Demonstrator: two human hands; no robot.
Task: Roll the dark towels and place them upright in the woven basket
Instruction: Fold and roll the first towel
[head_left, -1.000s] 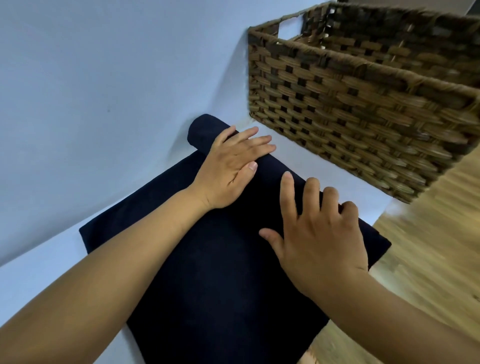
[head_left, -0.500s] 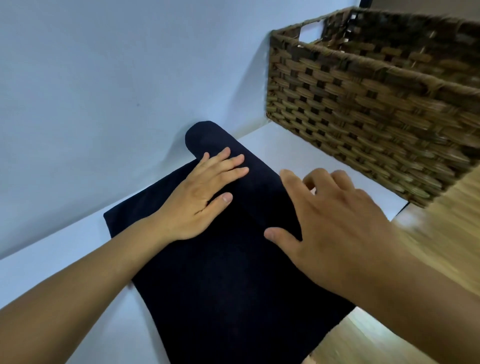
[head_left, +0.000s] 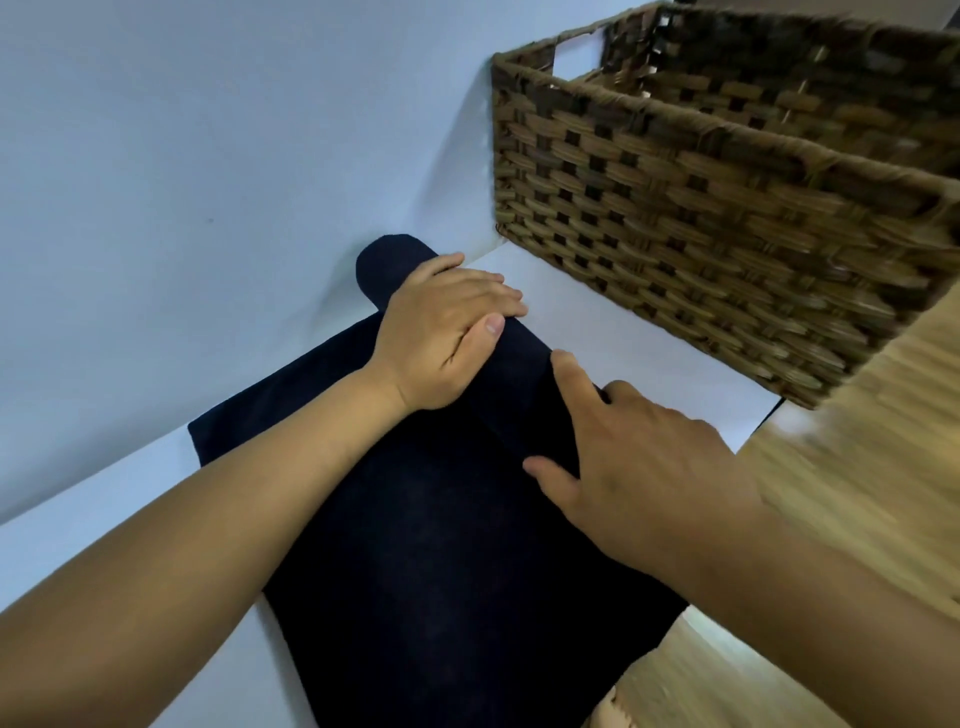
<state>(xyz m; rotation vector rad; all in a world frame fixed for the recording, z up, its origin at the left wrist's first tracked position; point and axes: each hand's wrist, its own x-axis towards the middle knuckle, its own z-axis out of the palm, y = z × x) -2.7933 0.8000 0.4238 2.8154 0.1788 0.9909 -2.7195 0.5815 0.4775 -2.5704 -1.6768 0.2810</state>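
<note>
A dark navy towel (head_left: 431, 561) lies on a white shelf surface (head_left: 613, 322), its far end wound into a roll. My left hand (head_left: 441, 332) lies over the roll's left part, its fingers curved over the top. My right hand (head_left: 639, 457) covers the roll's right part, index finger and thumb stretched out on the cloth, the other fingers bent over the far side. The woven basket (head_left: 727, 197) stands at the upper right, apart from the towel; its inside is hidden from here.
A white wall (head_left: 208, 156) rises directly behind the towel and the basket. The shelf's right edge drops off to a wooden floor (head_left: 857, 519) below. A bare strip of shelf separates the roll from the basket.
Both hands slid forward over the roll and their fingers curved down its far side. The head moved, so the basket appears farther right.
</note>
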